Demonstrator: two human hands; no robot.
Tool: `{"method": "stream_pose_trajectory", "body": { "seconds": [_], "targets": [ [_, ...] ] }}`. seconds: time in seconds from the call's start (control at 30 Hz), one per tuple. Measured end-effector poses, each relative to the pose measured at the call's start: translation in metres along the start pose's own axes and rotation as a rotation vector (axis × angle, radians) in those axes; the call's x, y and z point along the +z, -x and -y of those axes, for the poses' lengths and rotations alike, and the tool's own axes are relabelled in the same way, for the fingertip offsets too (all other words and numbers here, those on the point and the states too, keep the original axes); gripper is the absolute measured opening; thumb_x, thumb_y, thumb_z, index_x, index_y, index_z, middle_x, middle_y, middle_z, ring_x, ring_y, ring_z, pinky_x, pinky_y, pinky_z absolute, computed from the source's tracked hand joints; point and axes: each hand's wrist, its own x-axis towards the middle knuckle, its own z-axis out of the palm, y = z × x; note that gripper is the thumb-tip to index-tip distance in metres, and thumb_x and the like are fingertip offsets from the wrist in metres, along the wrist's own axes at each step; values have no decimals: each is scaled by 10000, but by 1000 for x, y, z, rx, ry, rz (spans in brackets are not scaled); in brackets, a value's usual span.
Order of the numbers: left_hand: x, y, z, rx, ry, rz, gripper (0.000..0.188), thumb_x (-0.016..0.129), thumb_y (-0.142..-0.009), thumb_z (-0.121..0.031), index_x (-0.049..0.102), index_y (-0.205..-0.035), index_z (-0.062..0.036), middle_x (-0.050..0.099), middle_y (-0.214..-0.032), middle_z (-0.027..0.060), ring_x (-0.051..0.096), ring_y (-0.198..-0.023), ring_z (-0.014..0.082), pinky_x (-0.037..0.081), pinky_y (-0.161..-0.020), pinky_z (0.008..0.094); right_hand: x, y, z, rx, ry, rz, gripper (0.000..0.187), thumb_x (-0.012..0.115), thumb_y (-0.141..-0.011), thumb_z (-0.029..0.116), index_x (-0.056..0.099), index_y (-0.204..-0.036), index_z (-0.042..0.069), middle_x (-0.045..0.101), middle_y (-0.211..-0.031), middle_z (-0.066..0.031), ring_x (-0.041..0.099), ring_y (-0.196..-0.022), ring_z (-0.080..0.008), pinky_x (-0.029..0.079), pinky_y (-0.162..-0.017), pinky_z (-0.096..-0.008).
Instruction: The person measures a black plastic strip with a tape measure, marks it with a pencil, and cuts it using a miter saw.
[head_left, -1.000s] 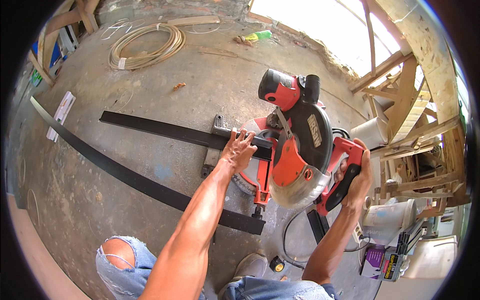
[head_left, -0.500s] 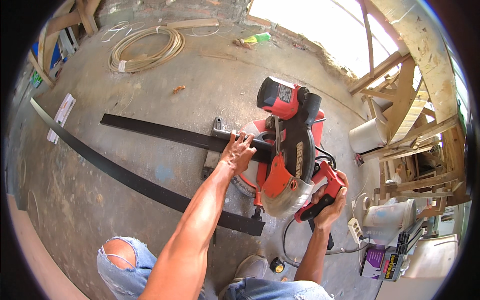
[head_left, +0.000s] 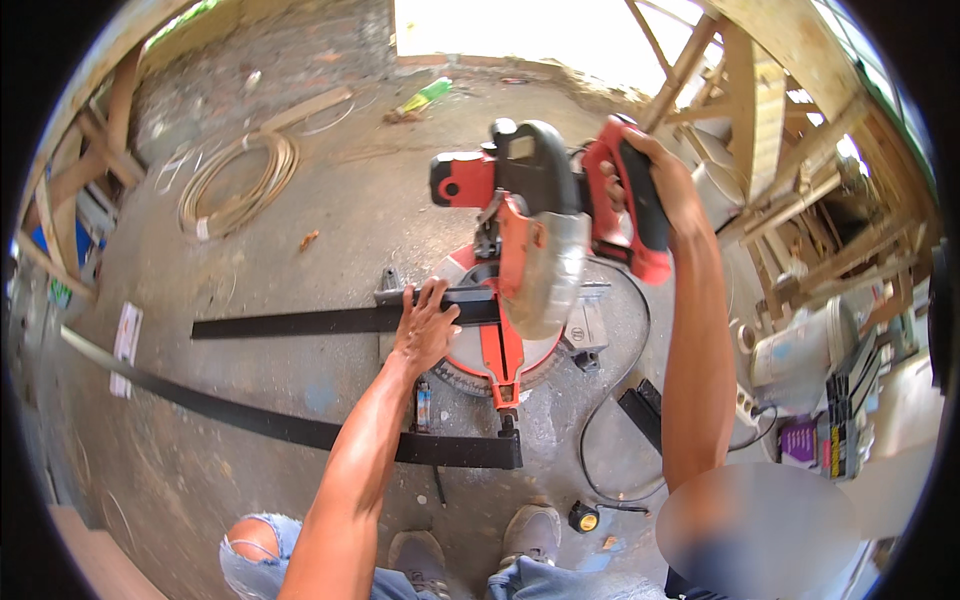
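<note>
A red and black miter saw (head_left: 545, 230) stands on the floor in front of me, its head raised. My right hand (head_left: 665, 185) is closed around the saw's red and black handle (head_left: 640, 205). On the saw's base lies a black flat bar (head_left: 300, 322), reaching out to the left. My left hand (head_left: 428, 325) holds this bar against the fence, fingers over the top and thumb toward the blade side. The bar's right end lies under the saw head, partly hidden by it. Nearer to me, a longer black strip (head_left: 240, 408) lies on the floor, passing behind my left forearm.
A tape measure (head_left: 583, 517) and short black pieces (head_left: 642, 412) lie near my feet. The saw's black cable (head_left: 590, 440) loops at the right, by a bucket (head_left: 805, 350) and a purple box (head_left: 799, 443). Farther off are a coiled hose (head_left: 285, 165), a green bottle (head_left: 428, 94) and timber framing (head_left: 750, 110).
My right hand has lifted the saw head up and away from the bar. My left hand stays on the bar. The view has turned, so the bar now lies nearly level.
</note>
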Motion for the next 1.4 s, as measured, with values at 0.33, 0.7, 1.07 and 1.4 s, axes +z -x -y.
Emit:
{"method": "stream_pose_trajectory", "body": {
  "seconds": [0.33, 0.7, 1.07, 1.4],
  "targets": [
    [-19, 4, -7, 41, -31, -21, 367, 767, -838, -213, 712, -1170, -67, 430, -1482, 189, 363, -1435, 385, 228, -1168, 576, -10, -35, -1, -61, -372, 159, 425, 703, -902, 369, 583, -1021, -21, 663, -810, -145, 618, -537, -172, 560, -504, -312],
    [-46, 40, 48, -477, -244, -631, 540, 757, -856, -375, 613, -1282, -76, 480, -1375, 178, 463, -1279, 390, 317, -1059, 573, -4, -21, -4, -192, -234, 22, 499, 749, -879, 437, 656, -1012, -36, 705, -859, -143, 694, -750, -196, 580, -680, -334],
    [5, 94, 297, -1887, 1183, -495, 444, 745, -868, -309, 667, -1237, -74, 714, -1141, 159, 685, -979, 345, 520, -822, 533, -81, 128, -95, -376, 27, -230, 386, 631, -998, 351, 690, -1143, -2, 720, -910, -74, 664, -766, -155, 537, -719, -306],
    [-126, 53, 312, -1295, 1371, -952, 365, 470, -1056, -297, 713, -1004, -28, 747, -1035, 145, 716, -928, 276, 566, -931, 438, -60, 420, -330, 76, 814, -323, 385, 741, -834, 248, 671, -1145, 33, 655, -1145, -135, 617, -1121, -319, 499, -975, -436]
  ]
}}
